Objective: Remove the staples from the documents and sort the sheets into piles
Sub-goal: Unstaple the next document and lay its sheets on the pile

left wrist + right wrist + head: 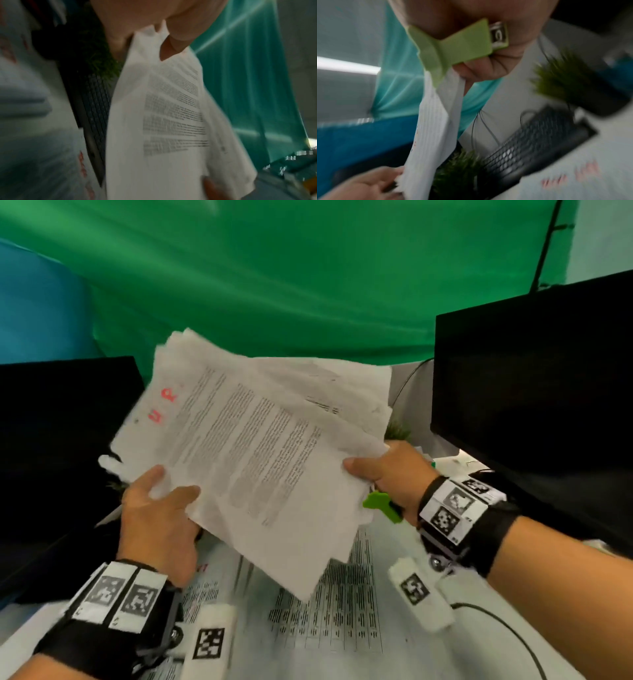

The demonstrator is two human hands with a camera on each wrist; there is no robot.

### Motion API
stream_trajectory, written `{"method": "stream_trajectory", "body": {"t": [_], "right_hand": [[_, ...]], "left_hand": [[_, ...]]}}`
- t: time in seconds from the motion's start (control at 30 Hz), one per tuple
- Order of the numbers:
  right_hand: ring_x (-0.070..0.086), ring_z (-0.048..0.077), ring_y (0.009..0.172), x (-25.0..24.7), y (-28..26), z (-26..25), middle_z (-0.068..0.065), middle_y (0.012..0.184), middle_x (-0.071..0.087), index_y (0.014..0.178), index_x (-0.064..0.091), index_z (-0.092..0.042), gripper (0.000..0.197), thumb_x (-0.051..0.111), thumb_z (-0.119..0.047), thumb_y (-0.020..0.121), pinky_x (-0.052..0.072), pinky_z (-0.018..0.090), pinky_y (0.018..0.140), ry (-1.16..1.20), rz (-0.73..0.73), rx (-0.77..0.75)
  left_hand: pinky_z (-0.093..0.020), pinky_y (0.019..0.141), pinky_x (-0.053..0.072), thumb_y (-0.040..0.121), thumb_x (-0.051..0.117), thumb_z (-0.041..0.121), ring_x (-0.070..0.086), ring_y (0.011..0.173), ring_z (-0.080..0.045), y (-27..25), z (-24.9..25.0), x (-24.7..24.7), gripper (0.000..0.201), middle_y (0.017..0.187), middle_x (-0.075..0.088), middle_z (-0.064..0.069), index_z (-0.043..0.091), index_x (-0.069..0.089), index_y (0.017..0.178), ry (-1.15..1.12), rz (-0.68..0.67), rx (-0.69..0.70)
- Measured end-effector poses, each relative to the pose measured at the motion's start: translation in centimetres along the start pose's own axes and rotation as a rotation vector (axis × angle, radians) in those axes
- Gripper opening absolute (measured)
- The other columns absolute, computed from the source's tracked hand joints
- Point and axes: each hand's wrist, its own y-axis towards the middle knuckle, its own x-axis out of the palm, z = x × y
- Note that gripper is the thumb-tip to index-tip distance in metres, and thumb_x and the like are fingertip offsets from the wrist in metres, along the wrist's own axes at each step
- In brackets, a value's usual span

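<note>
A messy stack of printed sheets (246,440) is held up in the air over the desk, gripped from both sides. The left hand (157,518) is wrapped round the stack's near-left corner, thumb on top. The right hand (387,474) is clamped on the right edge, and a green staple remover (382,505) is tucked in that same hand, right against the paper. The top page is covered in text columns with red marker letters (164,405) near its far corner. More printed pages (342,611) are spread flat on the desk (479,655) underneath. A dark monitor (534,378) is seen on the right, a black keyboard (530,146) and a small green plant (565,75) behind. Everything's pretty blurred.
</note>
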Motion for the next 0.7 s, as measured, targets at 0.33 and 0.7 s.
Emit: {"method": "stream_trajectory", "body": {"t": [0.33, 0.7], "right_hand": [[0.074, 0.019, 0.093, -3.0, -0.8, -11.0, 0.001, 0.094, 0.079, 0.095, 0.08, -0.015, 0.012, 0.079, -0.018, 0.084, 0.059, 0.043, 0.088, -0.862, -0.322, -0.413], [0.071, 0.025, 0.071, -2.8, -0.2, -14.5, 0.01, 0.082, 0.077, 0.084, 0.078, -0.011, 0.014, 0.081, -0.024, 0.081, 0.059, 0.042, 0.074, -1.01, -0.194, -0.419]], "left_hand": [[-0.036, 0.09, 0.059, 0.069, 0.087, 0.045, 0.069, 0.105, -0.012, -3.5, 9.8, 3.4, 0.064, 0.115, 0.071, 0.009, 0.035, 0.062, 0.128, 1.161, -0.424, 0.508], [-0.055, 0.096, 0.056, 0.062, 0.093, 0.035, 0.068, 0.116, -0.023, -2.0, 8.4, 2.9, 0.081, 0.135, 0.066, 0.002, 0.035, 0.056, 0.134, 0.582, -0.299, 0.235]]}}
